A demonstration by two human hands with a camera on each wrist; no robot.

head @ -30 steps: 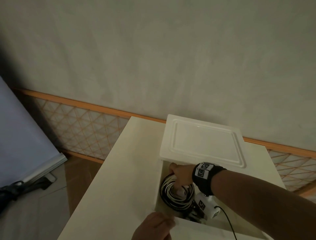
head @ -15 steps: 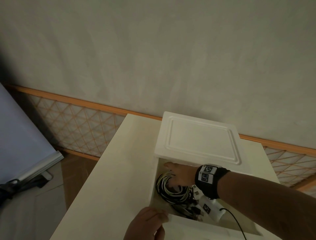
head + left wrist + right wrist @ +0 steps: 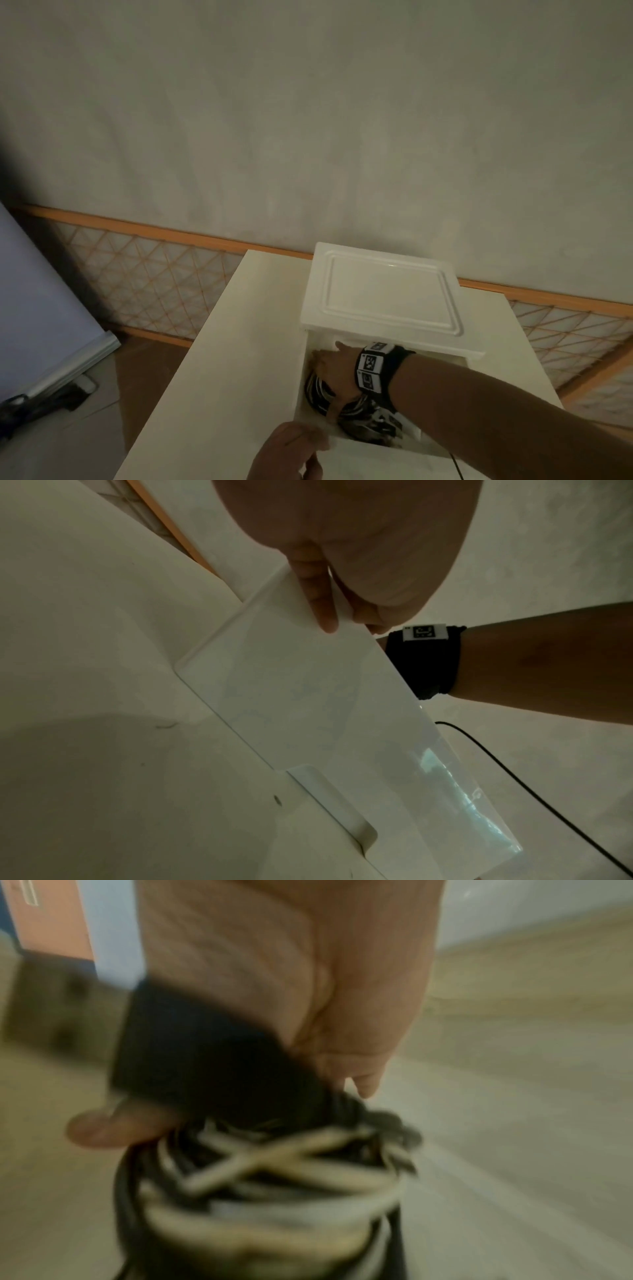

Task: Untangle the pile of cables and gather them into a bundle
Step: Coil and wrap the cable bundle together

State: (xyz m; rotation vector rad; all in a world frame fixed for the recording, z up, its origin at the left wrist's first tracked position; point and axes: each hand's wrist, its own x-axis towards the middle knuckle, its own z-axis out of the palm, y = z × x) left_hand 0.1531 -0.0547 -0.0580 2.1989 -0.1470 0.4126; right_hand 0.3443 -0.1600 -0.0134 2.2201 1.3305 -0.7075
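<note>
A: Status? Where are the cables point(image 3: 323, 394)?

B: Coiled black-and-white bundle, in the open drawer point(image 3: 346, 447) of the white box point(image 3: 380, 291) on the table point(image 3: 233, 359). Our right hand point(image 3: 337, 365) is on top of the coil, fingers curled around the loops. Right wrist view is blurred but shows the coil hanging just below the palm.

A: Change from a second ago?

B: Right hand has pushed deeper toward the back-left corner of the drawer, coil with it. Left hand point(image 3: 291, 452) has come up onto the drawer's front edge; left wrist view shows thumb point(image 3: 318, 599) on the outer face, the other fingers over the rim, so it's pinching the front panel.

A: Meaning?

B: We read it as stowing, not untangling. Cables look already gathered into one bundle. Likely remaining: let go, pull the right hand clear, then shut the drawer. Risk: a loose loop or plug catching on the drawer edge.
</note>
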